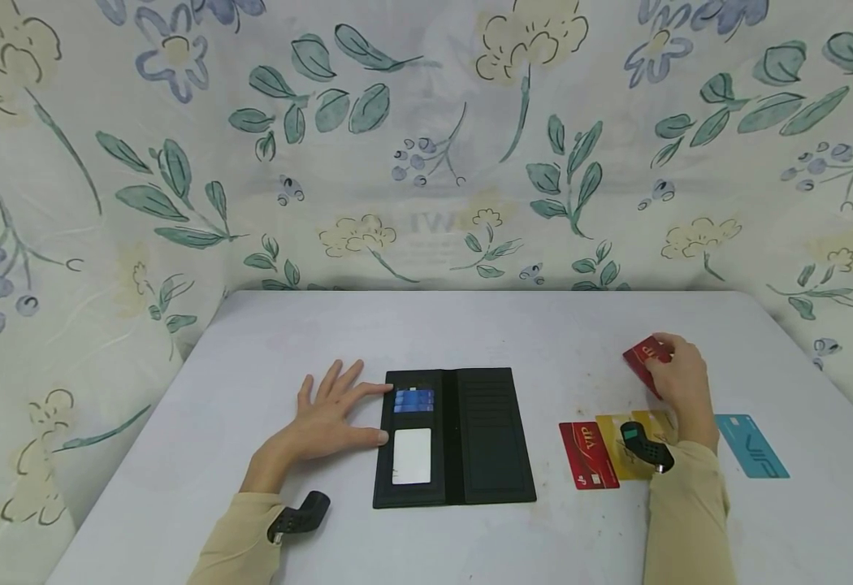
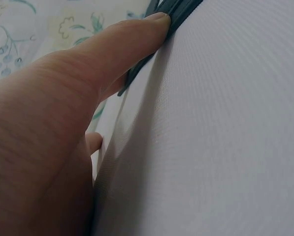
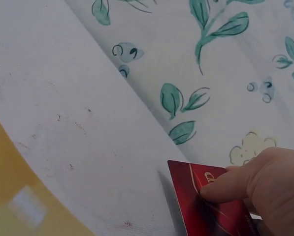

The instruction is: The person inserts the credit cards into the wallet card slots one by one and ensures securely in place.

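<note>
A black bifold card wallet [image 1: 491, 455] lies spread flat on the table. Several blue cards [image 1: 413, 400] show in its upper left slots, with a white panel [image 1: 412, 457] below them. At the wallet's left edge, my left hand [image 1: 331, 418] touches with the thumb and index finger, its fingers spread and straight. My right hand [image 1: 682, 378] pinches a red VIP card [image 3: 191, 196] between thumb and fingers, tilted above the table's right side. Nearer me lie another red VIP card [image 1: 589, 455], a gold card [image 1: 612, 447] partly under it, and a blue VIP card [image 1: 753, 447].
The white table [image 1: 324, 536] ends at a back edge against a curtain [image 1: 426, 162] with flowers and leaves. A black wrist device [image 1: 302, 514] sits on the left sleeve. Another wrist device [image 1: 646, 447] covers part of the gold cards.
</note>
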The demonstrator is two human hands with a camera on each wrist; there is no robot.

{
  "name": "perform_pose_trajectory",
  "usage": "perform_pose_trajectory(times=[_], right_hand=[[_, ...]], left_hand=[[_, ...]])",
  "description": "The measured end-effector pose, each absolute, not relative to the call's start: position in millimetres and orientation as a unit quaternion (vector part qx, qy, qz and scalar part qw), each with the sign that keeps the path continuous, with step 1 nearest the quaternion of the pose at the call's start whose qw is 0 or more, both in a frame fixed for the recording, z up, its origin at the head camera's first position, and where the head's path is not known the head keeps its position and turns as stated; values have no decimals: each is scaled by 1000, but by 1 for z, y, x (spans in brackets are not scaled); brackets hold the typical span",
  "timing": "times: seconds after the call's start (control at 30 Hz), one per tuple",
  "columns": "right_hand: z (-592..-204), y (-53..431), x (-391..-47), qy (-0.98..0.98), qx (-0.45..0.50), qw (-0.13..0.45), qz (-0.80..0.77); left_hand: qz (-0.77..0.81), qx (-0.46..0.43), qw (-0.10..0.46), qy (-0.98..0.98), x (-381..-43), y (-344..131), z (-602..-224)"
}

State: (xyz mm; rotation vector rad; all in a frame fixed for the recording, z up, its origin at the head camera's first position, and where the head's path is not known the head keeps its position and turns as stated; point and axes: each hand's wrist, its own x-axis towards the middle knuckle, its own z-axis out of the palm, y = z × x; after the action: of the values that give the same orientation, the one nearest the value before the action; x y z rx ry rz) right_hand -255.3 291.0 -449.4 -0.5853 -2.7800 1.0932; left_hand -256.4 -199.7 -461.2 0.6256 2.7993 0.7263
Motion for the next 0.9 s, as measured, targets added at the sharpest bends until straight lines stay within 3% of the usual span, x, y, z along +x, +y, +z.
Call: perform_pose_trajectory(times=[0.9], right_hand=[[-431,265,-266,-898,-183,88,391]], left_hand=[[245,215,90,941,-257,-201,-463]])
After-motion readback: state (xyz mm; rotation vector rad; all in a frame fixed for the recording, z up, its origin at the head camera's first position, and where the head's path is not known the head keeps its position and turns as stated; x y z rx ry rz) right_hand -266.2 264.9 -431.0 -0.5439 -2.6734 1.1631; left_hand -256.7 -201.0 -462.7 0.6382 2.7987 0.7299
